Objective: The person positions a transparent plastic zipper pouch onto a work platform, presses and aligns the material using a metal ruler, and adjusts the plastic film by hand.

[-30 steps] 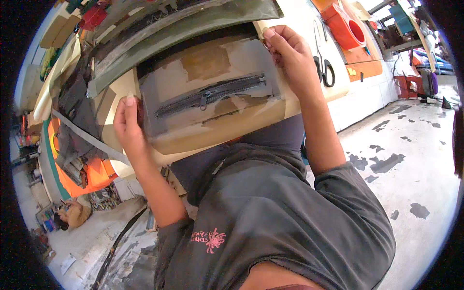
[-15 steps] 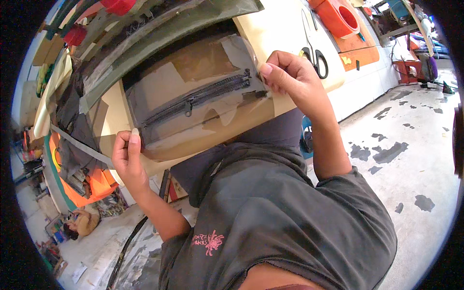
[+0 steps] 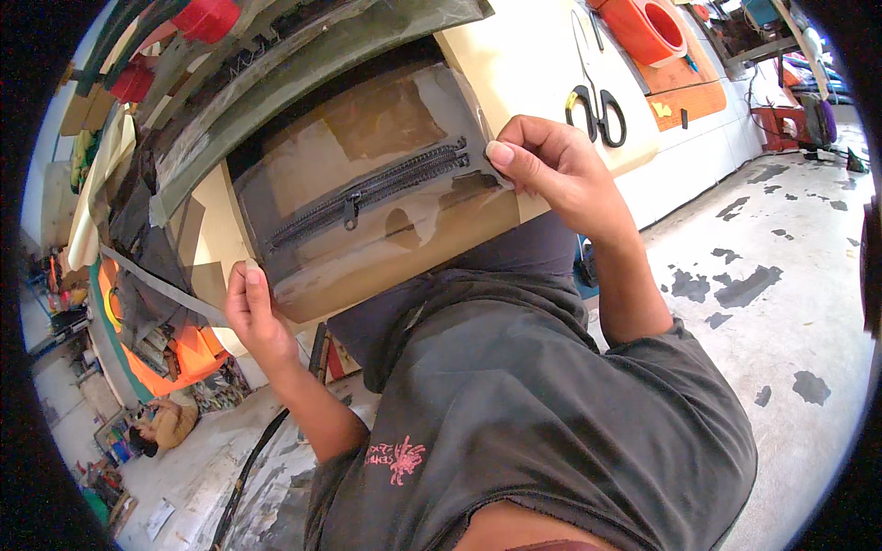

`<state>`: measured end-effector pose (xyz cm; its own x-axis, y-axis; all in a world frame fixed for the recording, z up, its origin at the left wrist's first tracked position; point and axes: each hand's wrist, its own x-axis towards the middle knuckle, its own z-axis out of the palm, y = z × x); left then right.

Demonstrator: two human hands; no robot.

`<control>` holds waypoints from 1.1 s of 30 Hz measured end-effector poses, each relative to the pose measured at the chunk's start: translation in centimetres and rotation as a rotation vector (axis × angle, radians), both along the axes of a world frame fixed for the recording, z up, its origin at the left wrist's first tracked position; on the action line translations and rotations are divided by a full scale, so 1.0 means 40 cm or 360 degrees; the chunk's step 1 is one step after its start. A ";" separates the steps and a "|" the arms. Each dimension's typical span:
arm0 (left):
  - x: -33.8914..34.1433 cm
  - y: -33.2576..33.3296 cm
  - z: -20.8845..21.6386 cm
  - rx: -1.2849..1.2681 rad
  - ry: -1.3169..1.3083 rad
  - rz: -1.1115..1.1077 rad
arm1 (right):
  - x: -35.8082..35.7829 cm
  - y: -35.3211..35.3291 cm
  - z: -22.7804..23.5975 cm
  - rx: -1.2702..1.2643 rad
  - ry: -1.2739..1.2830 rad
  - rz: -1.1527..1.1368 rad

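Stretched between my hands is a glossy see-through plastic sheet (image 3: 386,220), with brownish and grey areas showing through. A dark zipper (image 3: 308,219) runs slantwise across it, its metal pull hanging near the middle. My left hand (image 3: 258,312) is closed in a pinch, thumb up, at the sheet's near left corner. On the right edge, close to the zipper's end, my right hand (image 3: 551,174) pinches the sheet between thumb and fingers. The fingertips of both hands are partly hidden behind their thumbs.
Black-handled scissors (image 3: 597,115) lie on the pale table (image 3: 524,64) beyond my right hand. Further off stands an orange tape roll (image 3: 650,35). Grey-green material (image 3: 303,101) arches across the far side. Dark mesh and an orange bag (image 3: 179,358) hang left. Someone sits low (image 3: 170,424) in the background.
Both hands have shifted slightly nearer to me and a little closer together, carrying the sheet and zipper along. Both keep their pinch.
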<state>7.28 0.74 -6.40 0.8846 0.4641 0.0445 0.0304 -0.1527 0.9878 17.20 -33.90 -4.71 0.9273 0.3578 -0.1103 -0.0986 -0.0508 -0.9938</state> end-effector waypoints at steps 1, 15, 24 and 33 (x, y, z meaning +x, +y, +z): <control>0.001 -0.008 0.000 0.0001 -0.0001 0.0002 | 0.000 0.000 0.000 0.0001 -0.0001 0.0002; 0.020 -0.049 -0.009 0.0217 -0.0294 0.0221 | -0.019 0.024 -0.004 0.0226 -0.0088 -0.0238; 0.016 -0.004 -0.016 0.0455 -0.0249 -0.0066 | -0.022 0.027 0.011 0.0088 -0.0129 -0.0213; 0.007 -0.020 0.000 0.0511 -0.0255 -0.0084 | -0.033 0.039 0.002 -0.0165 -0.0375 -0.0280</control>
